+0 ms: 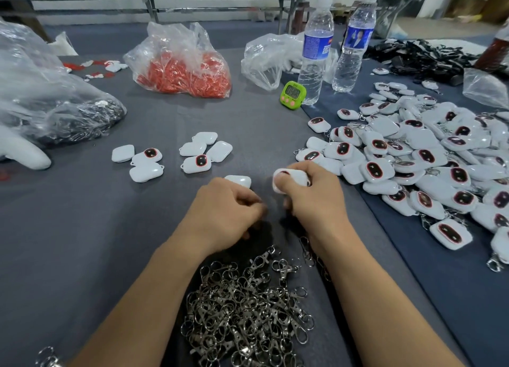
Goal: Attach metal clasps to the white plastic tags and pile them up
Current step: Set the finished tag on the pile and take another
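Clasps (248,311) lie heaped on the bench (82,229) between our wrists. Our right hand (311,198) grips 1 white tag (294,178); our left hand (225,212) is curled, and we cannot tell what it holds.

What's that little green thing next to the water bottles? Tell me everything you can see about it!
It is a small timer, bright green and plastic-looking, square with rounded corners. It has a grey screen with dark digits, too blurry to read, and pink buttons under it. It stands leaning back a little on the grey cloth, right beside the base of a water bottle. No hand touches it.
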The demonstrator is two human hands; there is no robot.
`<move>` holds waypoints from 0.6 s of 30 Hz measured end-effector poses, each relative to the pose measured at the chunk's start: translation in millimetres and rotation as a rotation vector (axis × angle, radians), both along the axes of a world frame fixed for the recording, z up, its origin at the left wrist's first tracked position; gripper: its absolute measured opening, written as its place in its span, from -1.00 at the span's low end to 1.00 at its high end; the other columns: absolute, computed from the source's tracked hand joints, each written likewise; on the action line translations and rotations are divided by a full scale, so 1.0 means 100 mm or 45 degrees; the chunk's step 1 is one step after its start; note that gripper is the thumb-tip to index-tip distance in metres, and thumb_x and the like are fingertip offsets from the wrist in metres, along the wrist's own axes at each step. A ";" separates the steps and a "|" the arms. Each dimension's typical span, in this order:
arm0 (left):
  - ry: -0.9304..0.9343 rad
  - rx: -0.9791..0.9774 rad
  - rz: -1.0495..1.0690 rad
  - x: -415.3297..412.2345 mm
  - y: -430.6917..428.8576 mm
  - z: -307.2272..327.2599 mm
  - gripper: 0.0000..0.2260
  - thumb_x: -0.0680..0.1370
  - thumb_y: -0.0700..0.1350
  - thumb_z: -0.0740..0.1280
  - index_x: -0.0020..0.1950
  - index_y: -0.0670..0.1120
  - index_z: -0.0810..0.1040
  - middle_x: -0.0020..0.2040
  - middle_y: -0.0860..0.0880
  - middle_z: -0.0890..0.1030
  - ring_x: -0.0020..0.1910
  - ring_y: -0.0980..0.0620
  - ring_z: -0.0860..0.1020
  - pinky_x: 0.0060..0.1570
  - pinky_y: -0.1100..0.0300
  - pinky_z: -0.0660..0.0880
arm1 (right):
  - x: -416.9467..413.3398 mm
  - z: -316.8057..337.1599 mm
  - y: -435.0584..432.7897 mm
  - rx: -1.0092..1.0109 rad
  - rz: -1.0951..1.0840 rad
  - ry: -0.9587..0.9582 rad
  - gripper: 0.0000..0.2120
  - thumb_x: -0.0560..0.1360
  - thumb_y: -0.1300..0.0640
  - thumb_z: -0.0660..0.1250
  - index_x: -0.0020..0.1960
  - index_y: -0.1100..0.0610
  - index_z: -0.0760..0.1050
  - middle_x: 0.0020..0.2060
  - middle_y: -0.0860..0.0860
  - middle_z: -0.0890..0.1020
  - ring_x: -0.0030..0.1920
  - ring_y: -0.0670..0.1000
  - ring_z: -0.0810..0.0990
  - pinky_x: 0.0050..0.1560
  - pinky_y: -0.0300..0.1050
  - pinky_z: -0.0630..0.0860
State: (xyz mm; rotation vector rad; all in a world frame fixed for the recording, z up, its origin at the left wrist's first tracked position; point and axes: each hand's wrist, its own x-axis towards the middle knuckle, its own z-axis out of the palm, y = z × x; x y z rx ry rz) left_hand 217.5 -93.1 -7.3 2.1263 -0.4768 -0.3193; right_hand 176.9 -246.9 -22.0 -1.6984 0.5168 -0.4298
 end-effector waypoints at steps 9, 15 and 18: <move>-0.129 0.538 -0.431 -0.12 -0.07 0.16 -0.82 0.30 0.13 0.59 -0.25 0.39 0.65 -0.35 0.29 0.63 -0.34 0.26 0.57 -0.36 0.37 0.39 | -0.01 0.05 -0.01 0.292 0.095 -0.052 -0.87 0.48 0.34 0.42 -0.08 0.13 0.55 -0.38 0.05 0.62 -0.46 -0.01 0.54 -0.43 -0.16 0.48; 0.115 -0.058 -0.075 -0.06 -0.04 0.05 -0.90 0.43 -0.09 0.56 -0.25 0.10 0.74 -0.38 0.09 0.67 -0.42 0.23 0.54 -0.36 0.44 0.42 | -0.04 0.04 -0.02 0.291 0.153 -0.106 -0.87 0.35 0.29 0.48 -0.26 0.07 0.64 -0.43 -0.10 0.56 -0.40 -0.12 0.43 -0.34 -0.20 0.38; 0.391 -0.524 0.149 -0.05 -0.03 0.05 -0.87 0.47 -0.28 0.51 -0.26 -0.11 0.73 -0.29 -0.11 0.70 -0.36 0.06 0.63 -0.35 0.32 0.54 | -0.02 0.05 -0.01 0.359 0.153 -0.132 -0.94 0.33 0.24 0.47 -0.26 0.20 0.60 -0.44 -0.06 0.45 -0.44 -0.13 0.33 -0.42 -0.27 0.28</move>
